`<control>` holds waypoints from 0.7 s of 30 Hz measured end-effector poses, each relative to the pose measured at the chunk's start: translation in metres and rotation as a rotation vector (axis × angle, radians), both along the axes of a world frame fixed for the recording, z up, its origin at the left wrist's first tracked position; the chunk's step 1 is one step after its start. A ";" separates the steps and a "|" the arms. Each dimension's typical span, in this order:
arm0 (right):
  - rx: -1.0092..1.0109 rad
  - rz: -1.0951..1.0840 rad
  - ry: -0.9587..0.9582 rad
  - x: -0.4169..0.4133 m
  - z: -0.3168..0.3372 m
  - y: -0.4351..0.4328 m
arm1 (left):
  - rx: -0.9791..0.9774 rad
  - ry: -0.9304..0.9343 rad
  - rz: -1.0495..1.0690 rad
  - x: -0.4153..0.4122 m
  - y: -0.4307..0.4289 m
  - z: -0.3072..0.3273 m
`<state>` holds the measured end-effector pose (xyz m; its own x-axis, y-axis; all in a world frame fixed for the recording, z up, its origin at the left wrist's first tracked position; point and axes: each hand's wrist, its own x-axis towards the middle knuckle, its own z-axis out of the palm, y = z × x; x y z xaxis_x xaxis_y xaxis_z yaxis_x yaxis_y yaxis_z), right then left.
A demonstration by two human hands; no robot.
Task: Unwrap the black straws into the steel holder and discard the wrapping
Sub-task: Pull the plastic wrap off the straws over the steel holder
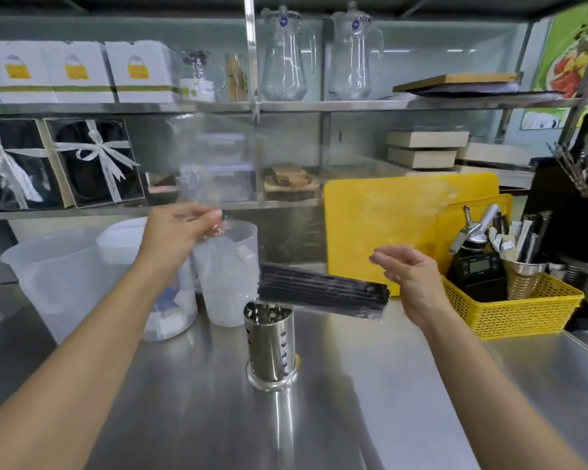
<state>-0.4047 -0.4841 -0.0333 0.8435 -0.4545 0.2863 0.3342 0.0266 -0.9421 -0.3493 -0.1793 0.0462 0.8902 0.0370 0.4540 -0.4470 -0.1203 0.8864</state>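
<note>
**Clear wrapping up in my left grip, straws loose by my right**

The steel table (370,401) spreads wide below both my grips. My left hand (177,232) is raised, its fingers pinched shut on the clear wrapping (211,157), which rises as a see-through sheet above that grip. My right hand (411,276) hangs with the fingers loosely curled and nothing between them. Just left of my right grip, the bundle of black straws (323,291) lies nearly level, tilted slightly, its near end close to my right palm; whether it touches, I cannot tell. Beneath the bundle's far end, lower than both grips and between them, the perforated steel holder (270,347) stands upright on the table.
</note>
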 end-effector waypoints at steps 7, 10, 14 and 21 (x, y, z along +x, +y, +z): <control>0.111 0.010 0.016 -0.001 -0.011 -0.004 | -0.047 0.177 -0.048 0.012 0.009 -0.033; 0.109 0.005 -0.018 0.000 -0.006 -0.007 | -0.062 0.203 -0.057 0.018 0.008 -0.038; 0.119 -0.028 -0.034 -0.001 -0.004 -0.014 | -0.066 0.203 -0.030 0.027 -0.005 -0.042; 0.089 -0.076 -0.021 -0.005 -0.003 -0.038 | 0.062 0.135 0.008 0.038 -0.033 -0.050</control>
<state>-0.4092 -0.5220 -0.0365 0.7996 -0.5417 0.2593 0.3584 0.0839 -0.9298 -0.3117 -0.2123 -0.0034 0.9433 0.0198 0.3315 -0.3228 -0.1798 0.9292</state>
